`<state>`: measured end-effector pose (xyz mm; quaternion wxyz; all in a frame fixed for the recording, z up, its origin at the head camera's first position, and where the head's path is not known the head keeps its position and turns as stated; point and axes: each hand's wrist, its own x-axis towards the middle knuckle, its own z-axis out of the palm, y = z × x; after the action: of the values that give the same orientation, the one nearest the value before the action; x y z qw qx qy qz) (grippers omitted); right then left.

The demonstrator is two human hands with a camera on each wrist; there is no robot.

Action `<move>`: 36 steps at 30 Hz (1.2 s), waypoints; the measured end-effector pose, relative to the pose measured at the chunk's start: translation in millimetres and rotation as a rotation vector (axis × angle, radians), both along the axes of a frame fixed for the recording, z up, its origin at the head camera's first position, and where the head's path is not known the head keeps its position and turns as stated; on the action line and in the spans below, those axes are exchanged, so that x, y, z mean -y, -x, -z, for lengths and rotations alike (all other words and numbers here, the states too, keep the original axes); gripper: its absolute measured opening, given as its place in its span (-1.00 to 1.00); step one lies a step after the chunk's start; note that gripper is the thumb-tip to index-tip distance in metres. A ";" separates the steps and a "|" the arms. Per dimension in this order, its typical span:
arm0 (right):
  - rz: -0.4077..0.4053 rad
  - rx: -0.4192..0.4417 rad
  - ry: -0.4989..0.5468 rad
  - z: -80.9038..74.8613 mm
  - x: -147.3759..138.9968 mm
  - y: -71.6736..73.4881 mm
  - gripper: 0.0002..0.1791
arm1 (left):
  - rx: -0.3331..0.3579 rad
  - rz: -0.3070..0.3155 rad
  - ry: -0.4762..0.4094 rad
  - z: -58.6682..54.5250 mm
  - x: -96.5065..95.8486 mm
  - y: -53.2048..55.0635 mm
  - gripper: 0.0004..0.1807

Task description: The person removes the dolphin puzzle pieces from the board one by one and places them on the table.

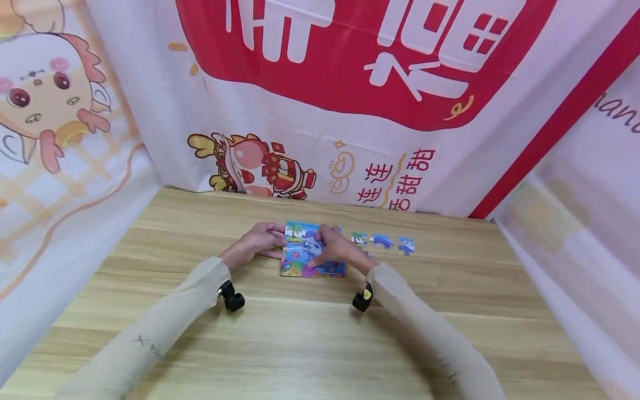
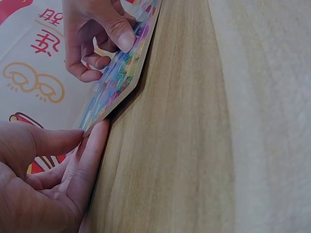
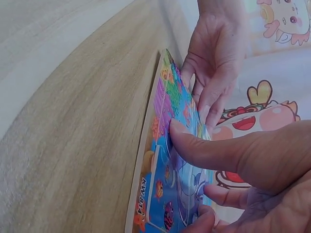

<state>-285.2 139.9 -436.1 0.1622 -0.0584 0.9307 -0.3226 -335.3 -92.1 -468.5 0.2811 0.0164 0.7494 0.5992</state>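
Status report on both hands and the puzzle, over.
Left hand pinching left edge of the puzzle. Right hand touching its face, covering part of the picture. Loose pieces to the right, beyond that hand.

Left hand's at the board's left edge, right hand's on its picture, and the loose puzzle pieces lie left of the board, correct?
Not quite: the loose puzzle pieces lie right of the board, as the head view shows. The left hand is at the board's left edge and the right hand on its picture.
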 end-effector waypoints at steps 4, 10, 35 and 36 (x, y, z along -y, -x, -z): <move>0.017 -0.017 -0.018 1.6 -1.4 -2.6 -0.29 | 0.009 0.004 0.010 -0.7 -0.2 1.3 -0.41; 0.003 -0.039 -0.022 2.9 -0.5 -2.2 -0.29 | -0.003 0.001 0.003 -0.9 3.3 2.9 -0.40; 0.007 -0.150 0.180 8.7 -10.4 -4.7 -0.77 | 0.019 -0.017 -0.002 -1.9 -1.8 -0.8 -0.43; 0.015 -0.149 0.219 8.7 -9.8 -4.6 -0.79 | 0.015 -0.017 -0.003 -2.4 -1.0 -0.4 -0.43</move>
<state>-280.6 149.7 -444.8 0.0829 -0.0925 0.8998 -0.4183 -334.9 -91.1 -466.1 0.2818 0.0059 0.7465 0.6027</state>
